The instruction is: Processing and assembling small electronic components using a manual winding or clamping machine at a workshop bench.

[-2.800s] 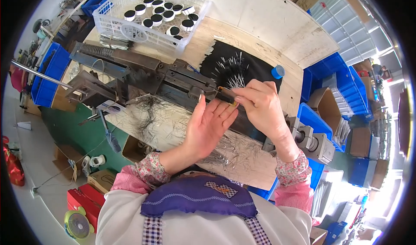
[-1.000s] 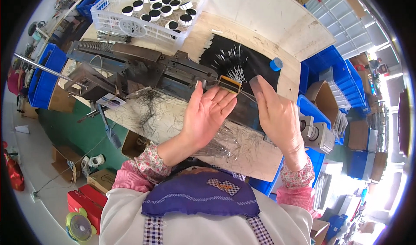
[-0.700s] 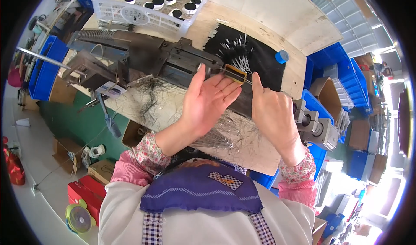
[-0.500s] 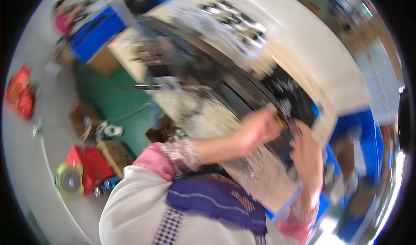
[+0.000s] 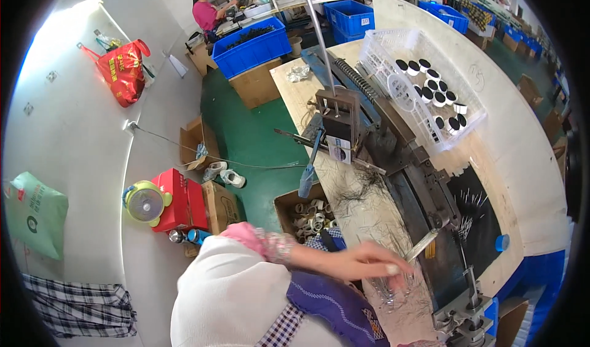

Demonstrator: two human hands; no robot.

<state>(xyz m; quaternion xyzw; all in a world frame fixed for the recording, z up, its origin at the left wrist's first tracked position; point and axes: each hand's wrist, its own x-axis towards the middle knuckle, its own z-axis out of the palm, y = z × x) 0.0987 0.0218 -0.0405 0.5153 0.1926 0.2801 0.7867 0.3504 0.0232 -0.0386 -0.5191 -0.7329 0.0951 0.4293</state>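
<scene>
My left hand [image 5: 373, 262] reaches in from the lower middle over the workbench [image 5: 353, 190], its fingers loosely spread and slightly blurred. Nothing shows between them. Just beyond the fingertips, a pale flat strip [image 5: 422, 245] slants up to a dark metal bench machine [image 5: 437, 193]. Whether the fingertips touch the strip I cannot tell. Thin dark wire-like pieces [image 5: 362, 184] lie scattered on the bench, and a loose heap of shiny slivers [image 5: 386, 295] lies below the hand. A yellow piece [image 5: 430, 250] sits beside the strip. Of my right arm only a sleeve edge [image 5: 424, 343] shows; the hand is out of sight.
Behind the machine stands a clear plastic crate [image 5: 452, 139] with several black-topped white round parts. Thin pins lie on a black mat [image 5: 485, 215] near a blue cap [image 5: 502, 243]. A carton [image 5: 284, 210] of white rings stands left of the bench. Another person [image 5: 208, 9] sits far back.
The view has swung and sharpened. Both hands were together at the machine; now the left hand is drawn back over the bench and the right hand has left the picture.
</scene>
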